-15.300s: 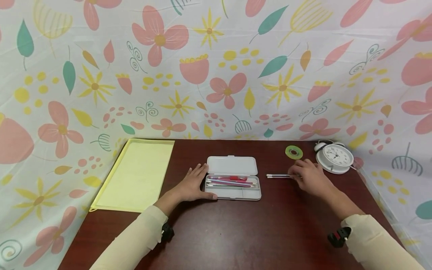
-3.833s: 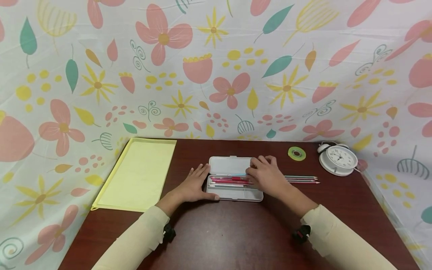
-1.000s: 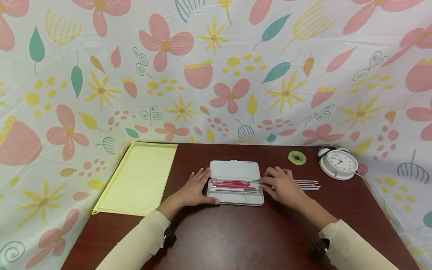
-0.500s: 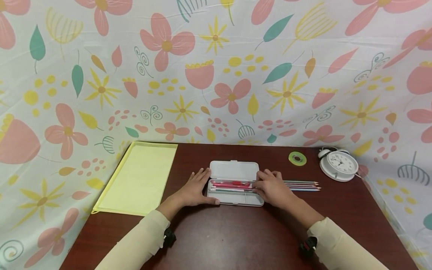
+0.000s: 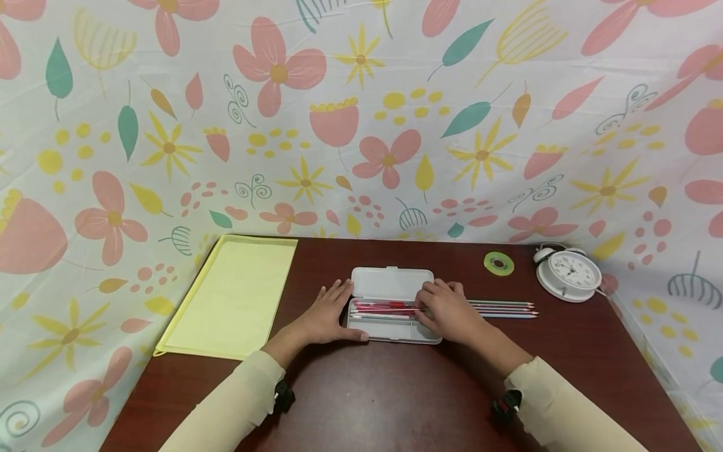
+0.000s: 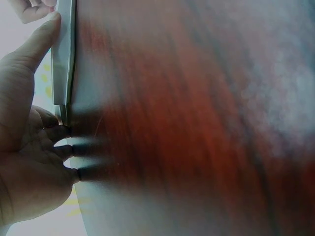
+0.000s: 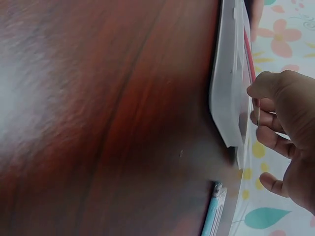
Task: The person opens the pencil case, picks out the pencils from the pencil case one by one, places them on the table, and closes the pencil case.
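An open white pencil case (image 5: 367, 333) lies mid-table, its lid folded back, with pencils and a red pen (image 5: 398, 305) in its long compartment. My left hand (image 5: 319, 320) touches the case's left side, fingers spread and thumb along the front edge; the left wrist view shows this thumb (image 6: 42, 42) against the case wall. Over the right end of the case, my right hand (image 5: 446, 311) pinches a red pencil (image 7: 250, 59) between thumb and fingertips, as the right wrist view shows. Several pencils (image 5: 505, 307) lie side by side on the table right of the case, partly behind that hand.
A yellow zip folder (image 5: 231, 298) lies at the left. Behind on the right are a green tape roll (image 5: 499, 263) and a white alarm clock (image 5: 570, 273). A flowered cloth (image 5: 361, 125) bounds the table's back and sides.
Several pencils now lie in a row right of the case. Within the last second my right hand has moved left from them into the case and taken hold of a pencil. My left hand stays put.
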Tool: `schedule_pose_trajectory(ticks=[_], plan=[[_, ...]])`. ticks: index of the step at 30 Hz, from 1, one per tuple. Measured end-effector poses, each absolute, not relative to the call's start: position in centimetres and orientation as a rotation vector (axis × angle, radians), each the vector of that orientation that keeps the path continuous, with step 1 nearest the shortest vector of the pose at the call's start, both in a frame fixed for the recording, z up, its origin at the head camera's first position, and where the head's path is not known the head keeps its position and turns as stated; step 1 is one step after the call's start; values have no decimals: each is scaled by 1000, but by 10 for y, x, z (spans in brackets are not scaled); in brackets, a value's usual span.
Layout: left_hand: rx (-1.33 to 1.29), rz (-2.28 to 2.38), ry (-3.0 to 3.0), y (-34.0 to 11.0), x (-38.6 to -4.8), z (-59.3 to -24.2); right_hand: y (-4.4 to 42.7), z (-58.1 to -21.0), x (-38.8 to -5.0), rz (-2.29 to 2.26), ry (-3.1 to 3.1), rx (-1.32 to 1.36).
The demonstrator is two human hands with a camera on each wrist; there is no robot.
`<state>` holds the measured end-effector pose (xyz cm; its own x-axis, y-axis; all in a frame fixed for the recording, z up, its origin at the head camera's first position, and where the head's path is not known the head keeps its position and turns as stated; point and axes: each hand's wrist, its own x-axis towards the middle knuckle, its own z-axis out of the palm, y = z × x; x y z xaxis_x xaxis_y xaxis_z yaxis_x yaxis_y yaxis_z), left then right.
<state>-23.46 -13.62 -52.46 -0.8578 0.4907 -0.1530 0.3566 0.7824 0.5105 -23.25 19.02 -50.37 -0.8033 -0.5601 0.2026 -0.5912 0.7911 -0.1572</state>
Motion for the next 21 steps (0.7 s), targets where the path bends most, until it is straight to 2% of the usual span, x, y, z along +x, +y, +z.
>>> schedule_pose_trajectory(ticks=[9,21], plan=[[657,698,2702,-137,-235,-526,171,-499,-235,295,-2797,1000],[646,695,2699,-137,-235,-527,143,-512,-235,181,-2711,1008]])
